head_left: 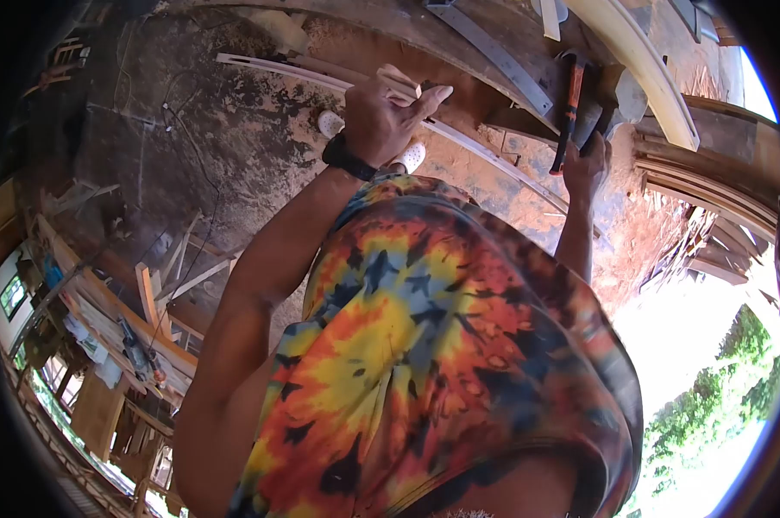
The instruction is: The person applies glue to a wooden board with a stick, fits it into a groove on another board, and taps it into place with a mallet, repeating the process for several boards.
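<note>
My left hand (380, 125), with a black band at its wrist, is closed round a small pale wooden piece (399, 84). Its thumb points right, against something dark. At the upper right, my right hand (587, 166) has its fingers bent round a dark object (590, 129) that I cannot make out clearly. Just left of that hand lies a hammer (570, 108) with an orange and black handle, its head toward the top.
A metal square (493, 53) lies on the wooden bench (381, 28). A curved pale wooden piece (644, 65) projects at the upper right. Long thin strips (493, 157) cross below the bench. At the left, a power tool (135, 350) rests among boards.
</note>
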Tool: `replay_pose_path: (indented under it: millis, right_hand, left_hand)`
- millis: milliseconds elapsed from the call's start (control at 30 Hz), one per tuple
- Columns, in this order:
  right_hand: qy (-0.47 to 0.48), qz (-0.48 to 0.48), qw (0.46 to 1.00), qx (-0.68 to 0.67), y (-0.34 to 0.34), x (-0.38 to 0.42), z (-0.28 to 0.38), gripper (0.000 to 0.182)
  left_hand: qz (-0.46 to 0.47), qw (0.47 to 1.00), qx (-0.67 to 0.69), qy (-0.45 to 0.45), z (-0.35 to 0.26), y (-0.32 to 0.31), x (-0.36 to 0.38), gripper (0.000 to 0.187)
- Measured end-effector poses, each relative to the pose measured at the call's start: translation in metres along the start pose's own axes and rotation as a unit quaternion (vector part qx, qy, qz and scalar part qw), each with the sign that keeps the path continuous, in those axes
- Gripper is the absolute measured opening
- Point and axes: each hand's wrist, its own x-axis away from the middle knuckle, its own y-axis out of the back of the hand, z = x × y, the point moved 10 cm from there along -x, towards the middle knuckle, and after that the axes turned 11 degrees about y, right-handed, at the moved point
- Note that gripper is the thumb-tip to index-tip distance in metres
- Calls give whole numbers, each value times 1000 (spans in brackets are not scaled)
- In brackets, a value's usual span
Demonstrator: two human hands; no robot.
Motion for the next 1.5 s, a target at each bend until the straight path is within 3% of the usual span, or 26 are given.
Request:
replay_pose_path:
  millis: [33,133,333,400,500,533,867,933,1067,1167,1233,1267,1367,1467,1500]
  right_hand:
    - [48,-14,996,-68,-3,-3,14,61]
    - [94,68,990,-81,-14,-5,70,62]
    - [93,70,992,-53,-42,-6,63,62]
    - [78,86,992,-49,-47,0,55,62]
    - [57,96,993,-24,-47,3,39,61]
    - [52,100,993,-27,-45,9,34,61]
    - [33,100,994,-4,-46,21,18,65]
    - [-2,121,988,-98,-57,18,11,72]
    - [-85,136,983,-90,-71,8,-10,74]
    - [-104,112,987,-50,-79,-5,-23,68]
    - [-195,149,965,-94,-87,-6,-36,60]
    - [-236,149,957,-81,-78,-8,-37,48]
    - [-312,162,918,-184,-82,7,-64,42]
    - [-309,131,913,-232,-31,37,-29,31]
    - [-306,106,895,-307,-7,50,-3,26]
  left_hand:
    - [3,1000,2,4,-3,0,0,28]
    - [24,996,-77,25,-5,-6,-2,31]
    - [74,993,-90,-6,9,-24,9,32]
    - [154,984,-11,85,38,-50,35,29]
    - [155,981,22,110,53,-57,40,25]
    - [153,986,-18,70,54,-59,41,22]
    - [110,993,-43,26,47,-72,38,23]
    - [108,993,-46,19,45,-75,38,24]
    - [92,994,-58,10,45,-78,35,28]
    - [124,988,-40,81,56,-82,33,32]
    - [150,986,-55,57,56,-82,29,33]
    - [175,981,-68,36,56,-85,29,34]
    - [248,966,-57,48,94,-100,31,32]
    - [311,945,-45,96,169,-123,41,27]
    - [311,944,-45,98,178,-123,39,27]
